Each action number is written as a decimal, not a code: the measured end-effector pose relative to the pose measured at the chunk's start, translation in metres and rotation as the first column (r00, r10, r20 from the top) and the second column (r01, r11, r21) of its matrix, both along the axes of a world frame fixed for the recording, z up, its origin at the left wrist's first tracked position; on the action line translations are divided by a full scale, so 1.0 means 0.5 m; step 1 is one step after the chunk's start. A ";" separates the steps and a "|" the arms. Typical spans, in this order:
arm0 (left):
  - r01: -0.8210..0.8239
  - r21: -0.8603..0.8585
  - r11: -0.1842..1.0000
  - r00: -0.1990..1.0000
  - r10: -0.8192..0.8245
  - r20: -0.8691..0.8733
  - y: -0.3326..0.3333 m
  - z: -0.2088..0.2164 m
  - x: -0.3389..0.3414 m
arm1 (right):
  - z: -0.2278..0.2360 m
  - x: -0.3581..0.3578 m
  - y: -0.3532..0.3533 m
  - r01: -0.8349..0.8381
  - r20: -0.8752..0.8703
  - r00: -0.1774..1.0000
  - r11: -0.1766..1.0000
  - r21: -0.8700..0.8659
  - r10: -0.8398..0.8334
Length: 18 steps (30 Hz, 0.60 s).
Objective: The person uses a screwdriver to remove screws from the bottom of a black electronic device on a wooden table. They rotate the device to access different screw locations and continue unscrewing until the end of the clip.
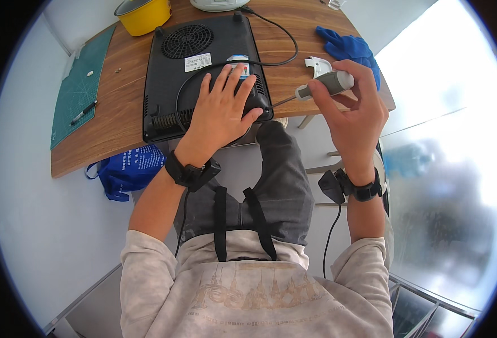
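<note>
Right hand (358,104): I have fingers and thumb closed round the grey-and-white-handled screwdriver (327,85), thumb forward on the side toward the shaft. Metal shaft points left from the grip, slightly down toward the body. Its tip is at the near right corner of the flat black plastic appliance (169,84), which lies underside up to the left of the grip. Whether the tip sits in a recess, I can't tell; too small.

Left hand (221,101): palm down on that same underside, fingers spread wide, grasping nothing, thumb just beside the tip.

In the way: thin black power cord (285,56) crosses the appliance, runs past the left fingertips and loops round that hand's outer side. Small curved white plastic piece (318,66) is on the brown wood-grain table (110,121), just beyond the screwdriver handle. Crumpled blue cloth (350,49) is farther out, beyond the right hand.

Well left of the grip, past the appliance: green cutting mat (74,90) with a black-and-white pen (83,112) on it. Far side, beyond the appliance: yellow round pot (142,18). Blue fabric bag (126,173) hangs lower, left of the left wrist, below the table edge.
</note>
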State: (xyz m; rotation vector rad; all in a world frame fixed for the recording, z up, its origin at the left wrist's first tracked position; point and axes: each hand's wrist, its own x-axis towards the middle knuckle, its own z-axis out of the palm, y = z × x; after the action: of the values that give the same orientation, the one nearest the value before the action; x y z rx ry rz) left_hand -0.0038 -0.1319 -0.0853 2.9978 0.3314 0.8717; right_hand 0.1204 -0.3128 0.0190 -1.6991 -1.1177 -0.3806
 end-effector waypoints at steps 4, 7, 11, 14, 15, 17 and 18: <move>0.001 -0.005 1.000 1.000 -0.001 -0.006 0.000 0.002 0.000 | -0.005 0.005 0.002 -0.010 -0.008 1.000 1.000 0.011 0.010; 0.003 -0.003 1.000 1.000 -0.003 -0.002 0.000 0.001 0.000 | -0.008 0.006 0.001 0.001 -0.014 1.000 1.000 0.004 -0.001; 0.004 -0.001 1.000 1.000 -0.004 0.002 0.000 0.000 0.000 | -0.009 0.008 0.002 0.000 -0.034 0.999 1.000 -0.005 0.000; 0.002 0.001 1.000 1.000 -0.002 0.000 -0.001 0.002 0.001 | -0.005 0.007 0.002 0.004 0.051 0.999 1.000 -0.029 -0.002; 0.002 0.002 1.000 1.000 -0.002 0.000 -0.001 0.002 0.001 | -0.003 0.005 0.002 0.004 0.079 0.997 0.999 -0.041 -0.001; 0.002 0.004 1.000 1.000 -0.002 0.003 -0.001 0.002 0.000 | 0.000 0.001 0.002 0.004 0.134 0.991 0.998 -0.064 0.004; 0.002 0.006 1.000 1.000 -0.002 0.004 0.000 0.002 0.000 | 0.001 0.001 0.003 -0.012 0.154 0.988 0.997 -0.072 0.023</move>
State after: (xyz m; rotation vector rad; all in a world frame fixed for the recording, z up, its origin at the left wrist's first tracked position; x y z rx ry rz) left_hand -0.0040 -0.1320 -0.0844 3.0007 0.3260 0.8796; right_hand 0.1207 -0.3113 0.0196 -1.7442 -1.2713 -0.4727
